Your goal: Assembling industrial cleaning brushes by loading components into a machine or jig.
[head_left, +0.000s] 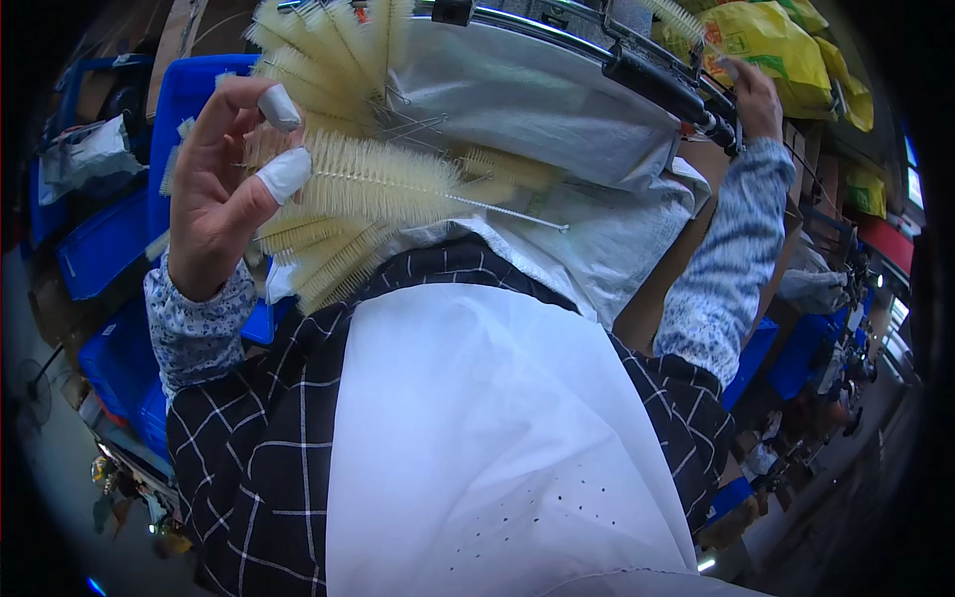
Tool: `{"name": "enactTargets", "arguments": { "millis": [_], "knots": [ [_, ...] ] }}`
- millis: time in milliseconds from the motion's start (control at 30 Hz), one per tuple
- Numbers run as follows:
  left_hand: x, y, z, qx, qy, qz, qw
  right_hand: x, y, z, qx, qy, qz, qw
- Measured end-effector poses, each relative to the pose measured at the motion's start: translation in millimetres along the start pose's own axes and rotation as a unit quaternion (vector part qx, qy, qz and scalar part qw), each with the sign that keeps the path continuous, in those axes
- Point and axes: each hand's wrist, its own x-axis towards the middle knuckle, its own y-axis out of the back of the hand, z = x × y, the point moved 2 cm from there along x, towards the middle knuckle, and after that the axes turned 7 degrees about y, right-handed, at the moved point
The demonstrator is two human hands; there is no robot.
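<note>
Nearest is a white apron [497,448] over a checked garment [249,458]. Above it the left hand [214,199] (two fingers [286,171] taped white) pinches a cream bottle brush [388,184] by its bristles, wire stem pointing right, in front of a grey sack [557,129]. Farther off, the right hand [754,99] touches a black-handled metal bar [657,85]; whether its fingers are closed I cannot tell. Yellow bags [776,45] lie beyond.

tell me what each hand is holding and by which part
Left hand pinches a cream bottle brush at its bristled end. Right hand grips another brush's wire stem.
</note>
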Motion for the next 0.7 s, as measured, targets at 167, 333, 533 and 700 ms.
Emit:
{"name": "enactTargets", "arguments": {
  "millis": [167,333,533,700],
  "knots": [
    [8.2,-12.2,-2.5,-0.037,0.020,-0.043,0.998,-20.8,7.4,-17.2,0.286,-0.143,-0.007,0.948],
    [11.7,-11.7,-2.6,-0.054,0.042,-0.046,0.997,-9.4,-22.4,13.2,0.381,-0.133,-0.033,0.914],
    [-2.4,-0.1,-12.3,-0.099,0.074,-0.020,0.992,12.6,-10.4,31.7,0.329,-0.085,-0.131,0.931],
    [2.3,-5.1,-2.7,-0.086,0.076,-0.022,0.993,-17.4,19.0,70.7,0.332,-0.092,-0.041,0.938]
  ]
}}
